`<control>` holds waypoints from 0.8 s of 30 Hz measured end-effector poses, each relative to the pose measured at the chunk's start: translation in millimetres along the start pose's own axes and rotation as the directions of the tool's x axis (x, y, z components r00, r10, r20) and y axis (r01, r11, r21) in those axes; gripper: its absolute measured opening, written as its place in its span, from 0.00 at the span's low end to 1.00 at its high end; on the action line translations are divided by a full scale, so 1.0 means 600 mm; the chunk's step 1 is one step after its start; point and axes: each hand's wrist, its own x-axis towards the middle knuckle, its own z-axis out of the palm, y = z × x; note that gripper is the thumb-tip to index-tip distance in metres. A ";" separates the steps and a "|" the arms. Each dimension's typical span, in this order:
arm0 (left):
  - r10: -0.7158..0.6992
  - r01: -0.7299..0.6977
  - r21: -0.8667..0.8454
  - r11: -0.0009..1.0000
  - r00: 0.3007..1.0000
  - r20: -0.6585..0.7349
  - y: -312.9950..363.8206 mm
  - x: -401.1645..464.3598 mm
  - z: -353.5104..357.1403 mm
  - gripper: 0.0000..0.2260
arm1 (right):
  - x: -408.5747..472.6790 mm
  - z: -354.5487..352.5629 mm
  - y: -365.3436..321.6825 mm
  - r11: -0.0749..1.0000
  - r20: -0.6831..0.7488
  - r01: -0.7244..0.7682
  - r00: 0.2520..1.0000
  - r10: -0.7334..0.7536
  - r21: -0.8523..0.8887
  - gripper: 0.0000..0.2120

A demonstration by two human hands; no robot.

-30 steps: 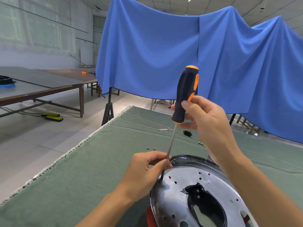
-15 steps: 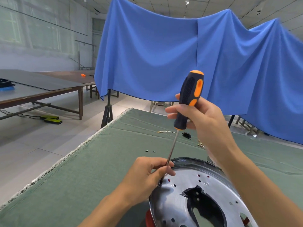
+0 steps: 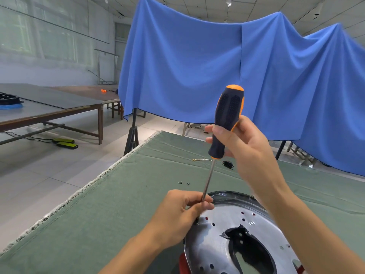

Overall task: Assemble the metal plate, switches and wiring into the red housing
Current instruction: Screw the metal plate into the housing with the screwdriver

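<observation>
A shiny round metal plate [image 3: 217, 246] with several small holes and a dark central cutout lies over the red housing [image 3: 183, 264], of which only a sliver shows at the bottom. My right hand [image 3: 243, 147] grips the black and orange handle of a screwdriver [image 3: 227, 119], held nearly upright. My left hand [image 3: 177, 212] pinches the lower part of the steel shaft just above the plate's near-left rim. The tip is hidden behind my fingers.
The green cloth-covered table [image 3: 118, 204] carries two small screws [image 3: 183, 183], a thin wire piece [image 3: 199, 159] and a small black part [image 3: 228, 164] beyond the plate. Its left edge drops to the floor. A blue drape [image 3: 197, 66] hangs behind.
The view has tilted slightly. My right hand's fingers have shifted round the handle, and the screwdriver stays over the same spot at the plate's rim.
</observation>
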 end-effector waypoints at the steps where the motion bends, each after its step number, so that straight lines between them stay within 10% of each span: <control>1: -0.002 0.002 -0.003 1.000 1.000 0.016 0.000 0.000 0.000 0.06 | 0.000 -0.002 0.000 1.000 0.009 0.010 1.000 -0.009 -0.003 0.03; 8: -0.002 0.000 -0.047 0.999 0.999 -0.036 0.003 -0.003 0.001 0.04 | 0.000 0.008 -0.010 0.998 -0.059 0.037 0.998 -0.034 0.045 0.18; 18: -0.035 0.036 -0.053 0.998 0.999 0.016 0.005 -0.001 -0.005 0.07 | -0.007 0.018 -0.009 0.997 0.045 0.022 0.999 -0.025 0.077 0.05; 24: 0.019 -0.019 -0.014 1.000 0.998 -0.056 0.005 -0.007 -0.004 0.04 | -0.001 0.019 -0.008 0.997 -0.140 0.055 0.989 -0.046 0.063 0.13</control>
